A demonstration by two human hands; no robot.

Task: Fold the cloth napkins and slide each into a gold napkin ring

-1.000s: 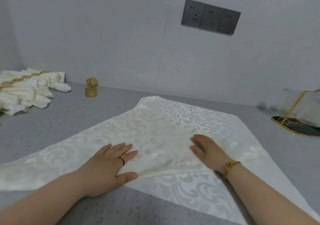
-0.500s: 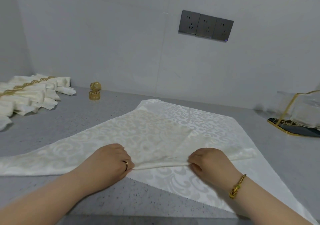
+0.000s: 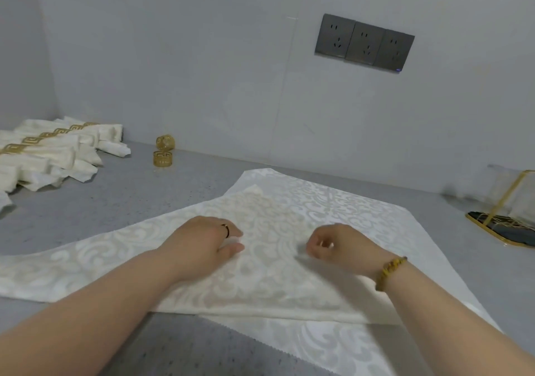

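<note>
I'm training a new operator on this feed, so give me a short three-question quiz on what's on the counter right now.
1. True or false: two loose gold napkin rings sit on the grey counter.
2. The finished ringed napkins lie: A) at the far left, B) at the far right, C) under the hands.
3. Short answer: which wrist wears the gold bracelet?

Key: 1 true; 2 A; 3 right.

**Linen-prep counter, indoors**

A grey speckled counter [image 3: 86,202] sits in a corner of pale panelled wall [image 3: 173,57] under three dark sockets [image 3: 364,44] — kitchen-style fittings. Ringed napkins [image 3: 52,152] are stacked at the left, near loose gold rings [image 3: 163,158]. One napkin [image 3: 333,202] is spread flat, with a gold wire rack [image 3: 503,225] at the right — dining-service work. Home or restaurant: cannot tell.
</note>
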